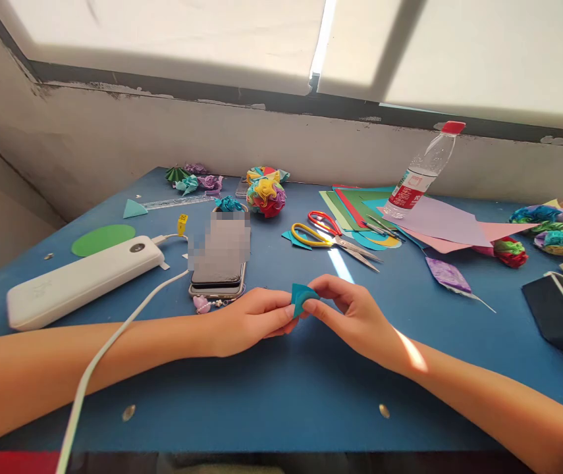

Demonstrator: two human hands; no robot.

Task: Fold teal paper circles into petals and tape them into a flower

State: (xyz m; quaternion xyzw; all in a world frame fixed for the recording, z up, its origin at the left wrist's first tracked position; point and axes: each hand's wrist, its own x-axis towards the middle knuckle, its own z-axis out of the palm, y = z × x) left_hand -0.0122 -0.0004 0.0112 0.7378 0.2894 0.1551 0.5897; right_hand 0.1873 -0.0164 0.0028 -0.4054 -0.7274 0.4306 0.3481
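Between my two hands, above the near middle of the blue table [330, 401], is a small folded piece of teal paper [301, 296]. My left hand [256, 319] pinches its left edge between thumb and fingers. On the other side, my right hand [348, 313] grips the paper's right part, thumb in front and index finger behind. The paper looks curved or bent over at its right side. Scissors [340, 243] with red and yellow handles lie beyond my right hand, blades parted. A phone [219, 260] rests just past my left hand.
A white power bank [83, 283] lies left, its cable [113, 349] crossing over my left forearm. Coloured paper sheets [444, 220] and an upright bottle [419, 171] stand back right. Crumpled paper flowers [266, 194] sit along the back. A black box [560, 313] is at right.
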